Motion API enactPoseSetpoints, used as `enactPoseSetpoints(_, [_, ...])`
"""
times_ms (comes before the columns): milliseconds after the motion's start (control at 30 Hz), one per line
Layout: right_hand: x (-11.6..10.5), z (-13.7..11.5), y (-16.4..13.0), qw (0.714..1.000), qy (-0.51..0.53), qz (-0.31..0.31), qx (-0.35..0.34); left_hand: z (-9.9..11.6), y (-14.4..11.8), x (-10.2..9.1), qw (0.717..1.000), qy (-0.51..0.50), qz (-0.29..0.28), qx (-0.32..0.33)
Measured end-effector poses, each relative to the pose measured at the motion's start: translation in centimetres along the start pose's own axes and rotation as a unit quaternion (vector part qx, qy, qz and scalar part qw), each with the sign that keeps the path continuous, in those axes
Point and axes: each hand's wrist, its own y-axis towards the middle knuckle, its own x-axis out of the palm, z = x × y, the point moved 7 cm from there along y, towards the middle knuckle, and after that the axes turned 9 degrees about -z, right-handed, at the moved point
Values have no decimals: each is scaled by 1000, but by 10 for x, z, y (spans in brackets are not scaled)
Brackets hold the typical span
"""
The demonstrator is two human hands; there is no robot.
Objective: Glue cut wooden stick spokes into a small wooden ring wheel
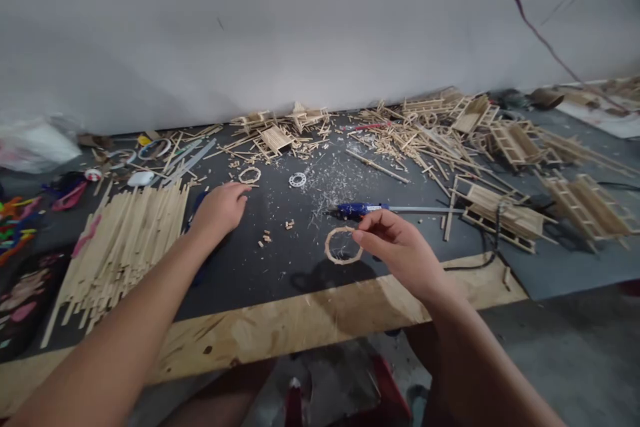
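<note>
My right hand point(395, 243) pinches a small ring made of short wooden stick pieces point(327, 245) between thumb and fingers, holding it tilted above the dark table mat. Behind that hand lies a blue hot glue gun point(357, 209) with a long glue stick in its back. My left hand point(223, 205) is low over the mat with its fingers bent together; what they hold, if anything, is hidden. Just past its fingertips lies a second wooden ring point(249, 175). A white round disc with holes point(297, 179) and a few cut stick bits point(267, 237) lie between the hands.
Long wooden sticks point(135, 233) are piled at left. Loose sticks point(400, 137) and small wooden stick models point(520, 140) crowd the back and right. Glue strands point(330, 180) litter the mat. A black cord point(497, 227) runs at right, near the plywood front edge point(280, 330).
</note>
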Motion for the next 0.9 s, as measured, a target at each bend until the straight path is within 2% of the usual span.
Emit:
enactPoseSetpoints(133, [2, -1, 1, 1000, 4, -4, 3, 8, 31, 12, 1000, 18, 4, 19])
enactPoseSetpoints(333, [1, -4, 2, 1000, 10, -7, 9, 1, 45, 14, 999, 13, -30, 6])
enactPoseSetpoints(467, [-2, -6, 4, 1000, 16, 0, 8, -6, 48, 11, 998, -10, -52, -18])
enactPoseSetpoints(700, [-6, -7, 5, 999, 49, 1, 21, -34, 58, -7, 989, -78, -26, -123])
enactPoseSetpoints(900, [-9, -6, 9, 998, 55, 3, 31, -32, 74, -8, 986, -116, -55, -104])
